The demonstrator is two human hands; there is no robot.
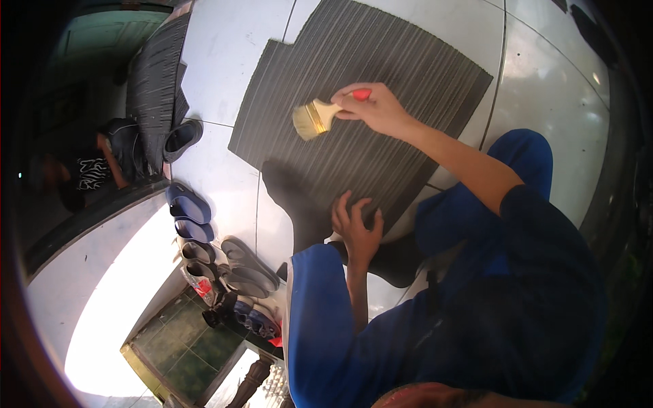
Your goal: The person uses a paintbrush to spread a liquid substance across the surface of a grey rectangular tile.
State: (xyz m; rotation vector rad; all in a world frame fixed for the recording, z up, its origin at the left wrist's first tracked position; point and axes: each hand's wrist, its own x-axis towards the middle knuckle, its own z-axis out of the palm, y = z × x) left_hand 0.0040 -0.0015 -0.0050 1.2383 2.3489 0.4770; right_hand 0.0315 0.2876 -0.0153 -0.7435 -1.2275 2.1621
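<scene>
A dark grey ribbed floor mat (401,75) with fine stripes lies on the white tiles in front of me. Above its middle, my right hand (381,112) grips a wide flat paintbrush (324,117) with pale bristles, a metal band and a red-tipped light handle. The bristles point left; whether they touch the mat I cannot tell. At the mat's near edge my left hand (357,228) lies with spread fingers, nothing in it. My black-socked foot (289,194) rests on the mat's near left edge, beside that hand.
Several sandals and shoes stand at the left, among them blue slides (187,204) and grey sandals (248,268). A second dark ribbed mat (156,75) hangs over a step at the far left. Another person (95,170) in dark clothes is in the shade beyond.
</scene>
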